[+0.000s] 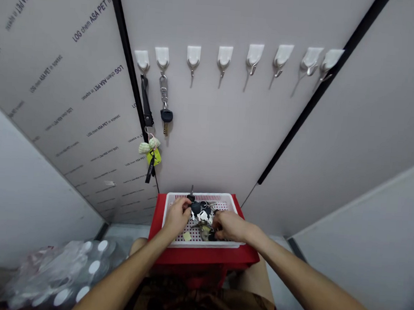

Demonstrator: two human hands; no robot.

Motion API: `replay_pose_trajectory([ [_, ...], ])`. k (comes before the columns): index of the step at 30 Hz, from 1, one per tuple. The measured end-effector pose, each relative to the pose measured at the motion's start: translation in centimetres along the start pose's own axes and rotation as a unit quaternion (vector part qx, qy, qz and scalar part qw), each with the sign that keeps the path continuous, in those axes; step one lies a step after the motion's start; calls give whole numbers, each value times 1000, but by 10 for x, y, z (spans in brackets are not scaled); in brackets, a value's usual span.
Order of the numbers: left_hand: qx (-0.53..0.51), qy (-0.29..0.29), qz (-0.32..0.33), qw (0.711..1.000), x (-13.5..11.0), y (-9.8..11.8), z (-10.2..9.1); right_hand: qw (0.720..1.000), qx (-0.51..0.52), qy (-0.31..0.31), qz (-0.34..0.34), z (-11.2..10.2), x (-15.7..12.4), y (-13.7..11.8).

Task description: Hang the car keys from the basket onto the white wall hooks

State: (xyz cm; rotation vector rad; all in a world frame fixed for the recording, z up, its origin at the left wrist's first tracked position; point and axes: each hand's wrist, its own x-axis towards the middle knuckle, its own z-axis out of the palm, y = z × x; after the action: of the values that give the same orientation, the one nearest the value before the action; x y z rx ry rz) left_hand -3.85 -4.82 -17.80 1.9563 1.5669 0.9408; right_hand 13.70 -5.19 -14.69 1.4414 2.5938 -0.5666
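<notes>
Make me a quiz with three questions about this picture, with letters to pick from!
1. Where are the left hand and right hand?
A) At the white basket
B) In pockets
C) On the head

2. How many white hooks are on the wall?
A) Five
B) Eight
C) Twelve

3. What is the black-topped key doing?
A) Lying on the floor
B) Hanging from a hook
C) Sitting in the basket

Answers:
1. A, both hands are over the keys in it.
2. B, eight show in the row.
3. B, it dangles from a metal clip.
</notes>
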Motion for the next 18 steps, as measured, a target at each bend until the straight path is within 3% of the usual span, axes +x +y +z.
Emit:
replay_pose_trajectory([
  [5,116,-64,135,982,4,8,-2,999,-41,24,5,7,3,-4],
  [8,172,-136,118,968,9,10,-5,999,-47,18,13,7,3,-2],
  [11,179,-144,74,971,10,6,-10,999,-40,18,26,7,2,0],
  [18,158,-180,65,969,9,-5,-19,985,58,161,-19,3,25,-18],
])
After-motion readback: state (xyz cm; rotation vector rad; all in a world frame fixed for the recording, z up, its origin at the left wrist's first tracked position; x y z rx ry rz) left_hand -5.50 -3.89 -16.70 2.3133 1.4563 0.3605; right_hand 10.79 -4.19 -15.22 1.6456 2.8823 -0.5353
